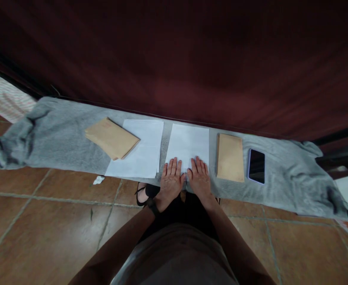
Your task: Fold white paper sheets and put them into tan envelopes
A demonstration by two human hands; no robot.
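Observation:
A white sheet of paper (188, 140) lies on the grey cloth straight in front of me. My left hand (171, 180) rests flat on its near left corner, fingers stretched toward the far side. Beside it, my right hand (199, 178) presses flat on the near right part, with the thumbs close together. The sheet's near edge is mostly hidden under both palms. To the left is a loose stack of white paper (144, 150), partly covered by a slanted pile of brown envelopes (113, 136). Right of my right hand sits another stack of brown envelopes (230, 157).
A smartphone (256, 166) in a pale purple case lies right of the envelopes. Grey cloth (64, 138) covers the narrow bench, bunched at both ends. A dark red curtain-like surface (180, 91) rises behind it. On the tiled floor (64, 229) lies a white scrap (98, 180).

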